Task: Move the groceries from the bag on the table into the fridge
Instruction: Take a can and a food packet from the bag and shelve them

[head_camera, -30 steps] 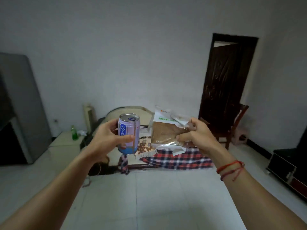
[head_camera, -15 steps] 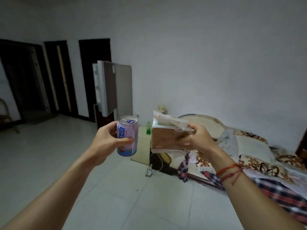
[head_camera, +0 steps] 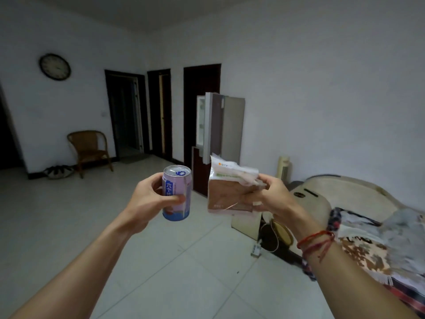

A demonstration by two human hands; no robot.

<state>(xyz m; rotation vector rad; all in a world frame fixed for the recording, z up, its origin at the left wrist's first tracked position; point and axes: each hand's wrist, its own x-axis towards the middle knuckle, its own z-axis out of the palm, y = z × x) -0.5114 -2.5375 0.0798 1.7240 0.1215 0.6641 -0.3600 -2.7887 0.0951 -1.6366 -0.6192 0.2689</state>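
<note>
The left hand [head_camera: 149, 199] grips a can [head_camera: 177, 193] upright, fingers curled round its left side and the thumb pressed across its front; the can stands at the hand's right edge, pull-tab end up, held out at arm's length above the tiled floor [head_camera: 161, 261]; the right hand [head_camera: 271, 199] pinches a bread pack [head_camera: 227, 192], thumb on the near face and fingers behind, so the pack sticks out to the left of the hand with its crimped clear top upward; can and pack sit side by side, near but apart; the fridge [head_camera: 220, 132] stands beyond them against the far wall, its upper door swung open, well apart from both hands; a red string bracelet [head_camera: 317, 242] circles the right wrist; a bed [head_camera: 368, 238] lies at right; a wicker chair [head_camera: 89, 150] and a wall clock [head_camera: 54, 67] are at left.
</note>
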